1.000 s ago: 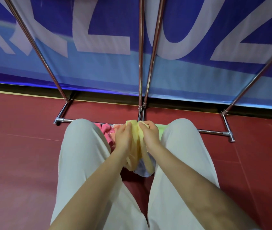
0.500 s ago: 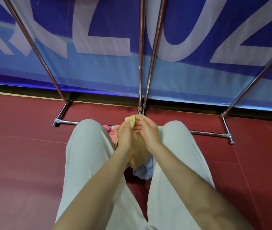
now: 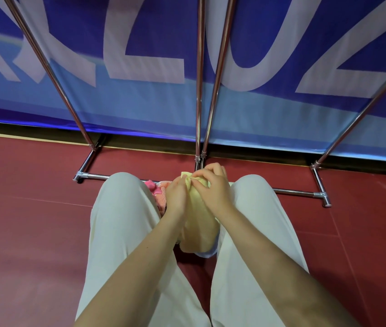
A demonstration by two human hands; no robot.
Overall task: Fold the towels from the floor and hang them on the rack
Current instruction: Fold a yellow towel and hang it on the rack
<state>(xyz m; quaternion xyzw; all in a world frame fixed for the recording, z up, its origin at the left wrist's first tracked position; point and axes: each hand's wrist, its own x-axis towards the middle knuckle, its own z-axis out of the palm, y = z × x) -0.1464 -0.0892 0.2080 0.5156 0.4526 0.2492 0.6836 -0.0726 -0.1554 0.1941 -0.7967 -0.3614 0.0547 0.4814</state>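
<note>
A pale yellow towel (image 3: 199, 223) hangs between my knees, bunched at its top. My left hand (image 3: 176, 197) and my right hand (image 3: 213, 187) both pinch its upper edge, fingers close together. A pink towel (image 3: 157, 194) lies crumpled on the floor by my left knee, partly hidden behind the leg. A bit of pale blue cloth (image 3: 207, 253) shows under the yellow towel. The chrome rack (image 3: 199, 90) stands just beyond my hands, its poles rising out of view.
My legs in cream trousers (image 3: 121, 232) frame the towels. The rack's base bar (image 3: 295, 192) runs along the red floor (image 3: 29, 220). A blue banner (image 3: 140, 102) with large white letters stands behind the rack.
My hands have lifted the yellow towel's top edge slightly up and forward, gathering it closer together. The towel hangs more bunched than before.
</note>
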